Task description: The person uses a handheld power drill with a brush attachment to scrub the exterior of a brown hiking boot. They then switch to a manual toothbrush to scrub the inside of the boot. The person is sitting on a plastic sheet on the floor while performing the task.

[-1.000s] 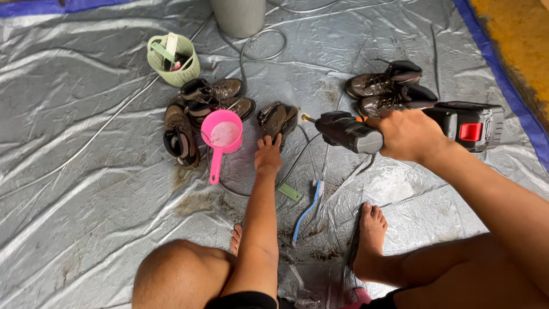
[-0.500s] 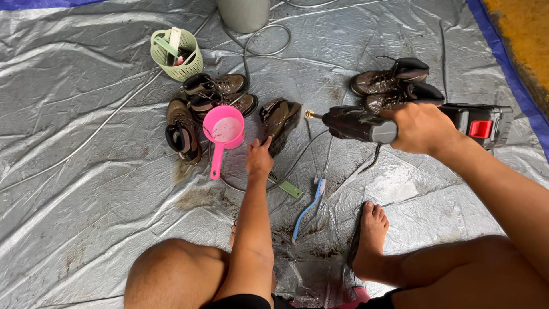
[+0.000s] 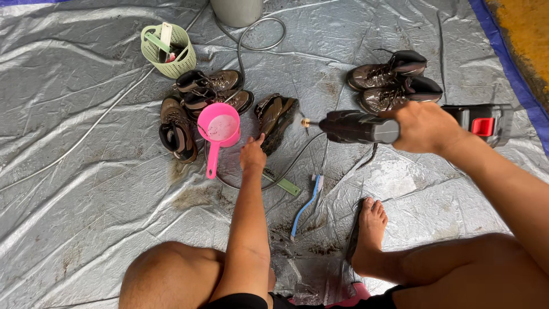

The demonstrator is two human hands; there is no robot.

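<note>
Your right hand (image 3: 426,127) is wrapped around the grip of a black spray gun (image 3: 357,127), fingers pressed shut around it, the gun held level above the tarp (image 3: 86,189) with its brass nozzle aimed left at the lone boot (image 3: 275,119); the red-and-black battery end juts out behind your wrist, toward the tarp's right edge. Your left hand (image 3: 252,154) reaches forward, fingers (image 3: 258,139) together and their tips touching the near end of that boot, seemingly to steady it in the nozzle's line; nothing is pinched. The boot lies on its side near the tarp's middle, sole toward the gun. Pink scoop (image 3: 219,129): just left of your left hand, handle pointing back at you, bowl upright with what looks like a little pale liquid in it, though you cannot be sure. Three more boots (image 3: 191,109): heaped behind and left of the scoop, muddy. A boot pair (image 3: 394,80): side by side, well toward the far right, apart from the heap. Green basket (image 3: 168,51): toward the far left corner, upright, holding a few brush-like handles and a dark item not clear enough to name. Grey bucket (image 3: 237,8): far edge, contents out of view; a hose (image 3: 257,43) loops beside it. Blue toothbrush (image 3: 306,203) and green brush (image 3: 283,184): flat on the tarp between your left arm and your bare foot (image 3: 372,229).
</note>
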